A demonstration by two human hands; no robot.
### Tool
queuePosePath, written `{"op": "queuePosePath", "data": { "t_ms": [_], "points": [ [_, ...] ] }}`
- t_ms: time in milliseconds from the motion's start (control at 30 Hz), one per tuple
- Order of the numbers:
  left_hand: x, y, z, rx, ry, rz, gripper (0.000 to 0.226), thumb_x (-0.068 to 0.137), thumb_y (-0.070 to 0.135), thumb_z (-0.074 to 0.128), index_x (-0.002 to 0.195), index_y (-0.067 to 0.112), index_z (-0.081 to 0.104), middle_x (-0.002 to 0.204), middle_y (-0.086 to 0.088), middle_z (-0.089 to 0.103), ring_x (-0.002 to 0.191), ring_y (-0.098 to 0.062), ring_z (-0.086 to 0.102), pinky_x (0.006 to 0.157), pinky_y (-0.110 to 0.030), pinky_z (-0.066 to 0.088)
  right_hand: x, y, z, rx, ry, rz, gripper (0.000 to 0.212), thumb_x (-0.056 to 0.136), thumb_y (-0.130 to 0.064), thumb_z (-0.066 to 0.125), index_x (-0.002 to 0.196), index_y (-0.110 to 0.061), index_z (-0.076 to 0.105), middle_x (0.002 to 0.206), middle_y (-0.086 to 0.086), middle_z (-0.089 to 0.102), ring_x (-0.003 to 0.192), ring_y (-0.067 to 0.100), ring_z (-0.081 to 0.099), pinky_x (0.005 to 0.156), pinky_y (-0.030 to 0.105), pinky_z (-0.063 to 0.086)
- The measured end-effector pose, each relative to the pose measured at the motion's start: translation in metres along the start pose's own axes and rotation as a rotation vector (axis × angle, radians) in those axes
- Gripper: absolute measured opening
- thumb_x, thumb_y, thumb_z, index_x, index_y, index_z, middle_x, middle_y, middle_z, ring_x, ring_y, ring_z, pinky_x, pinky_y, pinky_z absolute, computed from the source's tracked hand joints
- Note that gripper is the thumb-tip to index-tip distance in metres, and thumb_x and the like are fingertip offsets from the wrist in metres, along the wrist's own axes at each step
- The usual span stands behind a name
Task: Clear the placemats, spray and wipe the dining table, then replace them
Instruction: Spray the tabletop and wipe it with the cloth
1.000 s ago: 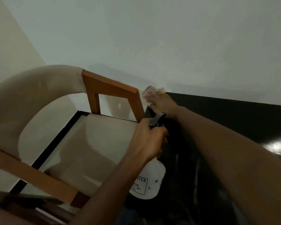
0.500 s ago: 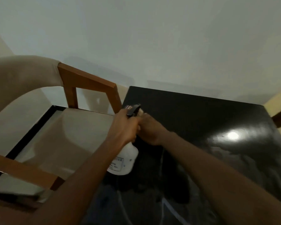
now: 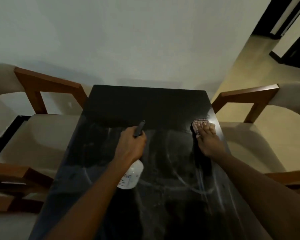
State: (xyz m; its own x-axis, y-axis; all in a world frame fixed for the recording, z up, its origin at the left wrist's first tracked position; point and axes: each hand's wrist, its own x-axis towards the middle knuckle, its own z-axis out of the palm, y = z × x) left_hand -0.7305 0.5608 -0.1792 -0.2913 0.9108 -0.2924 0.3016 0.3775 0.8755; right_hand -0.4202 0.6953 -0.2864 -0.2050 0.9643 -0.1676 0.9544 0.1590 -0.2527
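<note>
1. Pale wet streaks (image 3: pixel 189 186) curving over the near half of the glossy black rectangular dining table (image 3: pixel 145 104).
2. Around the middle of the surface, a white plastic spray bottle (image 3: pixel 132 175) with a black trigger head, tilted, nozzle toward the far edge; contact with the surface impossible to tell.
3. Left hand (image 3: pixel 131 147) wrapped tightly round the bottle's neck.
4. Farther on, close to the right edge, right hand (image 3: pixel 207 141) spread flat, fingers straight, pressing a pink checked cloth (image 3: pixel 200 122) onto the surface.
5. Hands well apart.
6. One cream-cushioned wooden armchair (image 3: pixel 38 141) just beside the left edge, a second armchair (image 3: pixel 249 135) beside the right edge.
7. Plain pale wall (image 3: pixel 128 40) beyond the far edge.
</note>
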Motion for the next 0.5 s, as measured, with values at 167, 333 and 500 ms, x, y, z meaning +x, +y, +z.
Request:
{"op": "queuePosePath", "data": {
  "t_ms": [167,333,500],
  "points": [
    [-0.058,0.027,0.091,-0.083,-0.210,-0.080,0.016,0.097,0.017,0.060,0.096,0.002,0.067,0.079,-0.010,0.064,0.067,-0.027,0.058,0.068,-0.039,0.052,-0.040,0.040,-0.012,-0.021,-0.059,-0.074,0.060,0.112,-0.043,0.030,0.167,-0.036,0.006,0.174,-0.004,-0.005,0.161,0.025,-0.008,0.129,0.046,0.006],
    [-0.092,0.032,0.149,-0.074,-0.277,-0.120,0.013,0.088,0.020,0.062,0.079,0.011,0.063,0.070,-0.008,0.061,0.061,-0.023,0.053,0.062,-0.040,0.048,-0.035,0.062,-0.015,-0.005,-0.071,-0.047,0.061,0.111,-0.049,0.026,0.166,-0.038,0.005,0.176,-0.003,-0.002,0.162,0.024,-0.005,0.130,0.048,0.008],
    [-0.100,0.022,0.166,0.005,-0.246,-0.100,0.017,0.095,0.015,0.056,0.080,0.011,0.063,0.073,-0.008,0.064,0.053,-0.015,0.052,0.052,-0.029,0.046,-0.087,0.046,0.002,0.028,-0.084,-0.287,0.060,0.110,-0.045,0.031,0.165,-0.041,0.009,0.176,-0.009,-0.003,0.162,0.019,-0.010,0.131,0.049,0.003]
  ]
}}
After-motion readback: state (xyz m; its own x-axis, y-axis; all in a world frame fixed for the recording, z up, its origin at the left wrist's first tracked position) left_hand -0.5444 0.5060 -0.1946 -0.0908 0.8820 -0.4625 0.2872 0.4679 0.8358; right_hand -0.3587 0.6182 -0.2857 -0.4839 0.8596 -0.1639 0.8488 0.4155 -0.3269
